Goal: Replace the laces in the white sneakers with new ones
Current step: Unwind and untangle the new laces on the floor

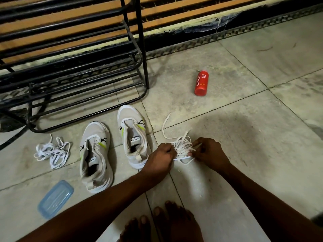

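Note:
Two white sneakers with lime accents stand laceless on the tiled floor, toes pointing away: the left sneaker (95,155) and the right sneaker (133,135). To their right lies a tangled bundle of cream laces (182,145). My left hand (160,158) pinches the bundle's left side, and my right hand (208,153) pinches its right side. One loose end curls away toward the far side. A second heap of white laces (52,151) lies on the floor left of the sneakers.
A black metal shoe rack (78,67) stands behind the sneakers. A red body-wash bottle (201,82) lies on the floor to the far right. A pale blue plastic lid (56,199) lies near left. My bare feet (166,224) are at the bottom.

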A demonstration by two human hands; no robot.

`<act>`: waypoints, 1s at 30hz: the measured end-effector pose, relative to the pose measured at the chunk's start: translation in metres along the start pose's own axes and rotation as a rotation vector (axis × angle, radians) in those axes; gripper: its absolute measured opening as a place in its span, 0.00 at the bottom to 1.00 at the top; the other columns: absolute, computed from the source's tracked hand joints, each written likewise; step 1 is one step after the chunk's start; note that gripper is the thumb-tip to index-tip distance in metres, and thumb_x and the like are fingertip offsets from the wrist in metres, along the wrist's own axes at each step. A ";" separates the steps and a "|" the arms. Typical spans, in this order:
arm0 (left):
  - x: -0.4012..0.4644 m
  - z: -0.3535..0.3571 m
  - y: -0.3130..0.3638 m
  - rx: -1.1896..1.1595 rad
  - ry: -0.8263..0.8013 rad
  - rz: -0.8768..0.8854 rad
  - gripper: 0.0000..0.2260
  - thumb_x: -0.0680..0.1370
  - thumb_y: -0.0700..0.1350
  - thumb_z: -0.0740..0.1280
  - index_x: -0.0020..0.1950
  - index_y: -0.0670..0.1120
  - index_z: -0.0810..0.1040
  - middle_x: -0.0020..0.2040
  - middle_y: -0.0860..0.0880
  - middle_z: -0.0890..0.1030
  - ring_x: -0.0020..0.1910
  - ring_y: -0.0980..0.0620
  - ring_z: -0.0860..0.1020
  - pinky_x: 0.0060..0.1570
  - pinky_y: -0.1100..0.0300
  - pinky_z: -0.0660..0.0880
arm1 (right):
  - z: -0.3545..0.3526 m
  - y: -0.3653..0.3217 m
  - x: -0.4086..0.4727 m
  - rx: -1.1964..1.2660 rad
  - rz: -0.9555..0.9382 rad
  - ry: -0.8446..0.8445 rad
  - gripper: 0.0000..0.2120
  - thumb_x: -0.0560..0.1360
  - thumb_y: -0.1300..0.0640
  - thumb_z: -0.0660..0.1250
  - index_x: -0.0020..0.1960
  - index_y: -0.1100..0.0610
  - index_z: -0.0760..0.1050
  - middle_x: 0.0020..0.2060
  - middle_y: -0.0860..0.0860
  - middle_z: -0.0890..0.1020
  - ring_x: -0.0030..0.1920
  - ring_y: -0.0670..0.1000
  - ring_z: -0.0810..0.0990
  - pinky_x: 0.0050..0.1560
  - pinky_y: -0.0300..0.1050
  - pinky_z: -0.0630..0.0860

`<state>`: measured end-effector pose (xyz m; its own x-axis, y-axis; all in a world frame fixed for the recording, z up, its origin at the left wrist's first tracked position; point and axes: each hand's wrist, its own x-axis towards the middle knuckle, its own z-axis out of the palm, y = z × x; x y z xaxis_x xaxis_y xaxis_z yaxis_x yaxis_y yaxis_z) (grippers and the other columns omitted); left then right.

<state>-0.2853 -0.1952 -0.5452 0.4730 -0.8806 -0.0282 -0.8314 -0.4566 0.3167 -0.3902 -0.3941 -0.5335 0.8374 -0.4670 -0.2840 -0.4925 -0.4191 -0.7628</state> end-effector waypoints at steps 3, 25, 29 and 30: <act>0.001 -0.002 0.001 0.000 -0.005 0.007 0.09 0.79 0.39 0.60 0.56 0.41 0.77 0.57 0.44 0.75 0.59 0.43 0.72 0.53 0.46 0.74 | -0.010 -0.003 -0.002 0.094 0.097 -0.029 0.11 0.69 0.58 0.80 0.46 0.56 0.79 0.27 0.52 0.84 0.26 0.49 0.83 0.31 0.38 0.77; -0.011 -0.004 -0.004 -0.202 0.155 0.033 0.13 0.82 0.47 0.65 0.60 0.40 0.77 0.59 0.44 0.74 0.58 0.45 0.74 0.56 0.52 0.74 | 0.038 -0.033 0.004 -0.666 -0.421 0.007 0.11 0.79 0.60 0.63 0.59 0.54 0.78 0.60 0.55 0.71 0.61 0.56 0.71 0.42 0.47 0.72; -0.008 -0.003 -0.002 -0.112 0.145 0.053 0.15 0.80 0.53 0.68 0.60 0.43 0.79 0.58 0.46 0.77 0.56 0.45 0.76 0.53 0.51 0.75 | 0.033 -0.034 0.005 -0.585 -0.323 -0.011 0.14 0.80 0.58 0.64 0.63 0.53 0.80 0.61 0.52 0.78 0.59 0.55 0.79 0.53 0.46 0.75; -0.007 -0.004 0.000 -0.061 0.153 0.059 0.16 0.79 0.54 0.68 0.59 0.44 0.79 0.57 0.46 0.78 0.55 0.45 0.76 0.51 0.51 0.76 | 0.031 -0.034 0.005 -0.545 -0.318 0.005 0.14 0.79 0.60 0.65 0.62 0.54 0.81 0.58 0.52 0.80 0.57 0.56 0.80 0.53 0.47 0.76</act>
<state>-0.2874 -0.1889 -0.5414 0.4667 -0.8741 0.1350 -0.8418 -0.3921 0.3710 -0.3620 -0.3582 -0.5271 0.9623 -0.2573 -0.0884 -0.2707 -0.8740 -0.4035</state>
